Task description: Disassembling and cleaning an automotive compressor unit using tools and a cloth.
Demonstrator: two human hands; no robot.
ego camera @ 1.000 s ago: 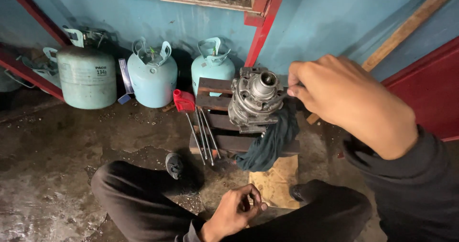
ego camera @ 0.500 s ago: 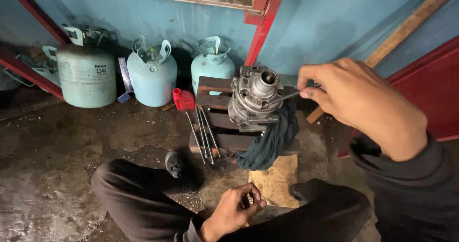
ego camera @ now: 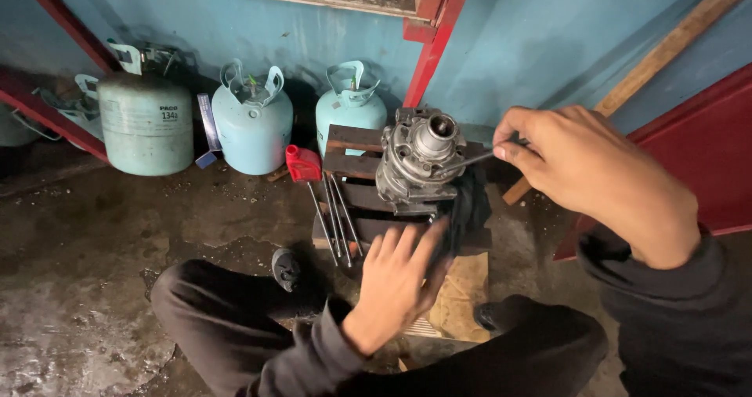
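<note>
A grey metal compressor (ego camera: 419, 162) stands on a small dark wooden stand (ego camera: 352, 142), with a dark rag (ego camera: 468, 201) draped beside it. My right hand (ego camera: 580, 166) pinches a thin metal tool (ego camera: 470, 160) whose tip reaches the compressor's top. My left hand (ego camera: 399, 275) stretches up with its fingers spread, touching the rag just under the compressor. A red-handled set of long rods (ego camera: 325, 201) hangs over the stand's left side.
Three pale green gas cylinders (ego camera: 252, 119) line the blue wall. A red post (ego camera: 435, 40) rises behind the stand and a red panel (ego camera: 705, 142) is at the right. My knees (ego camera: 227, 311) frame a cardboard piece (ego camera: 462, 295) on the stained floor.
My left hand rose from my lap to the rag under the compressor and spread its fingers. My right hand shifted slightly right with the tool.
</note>
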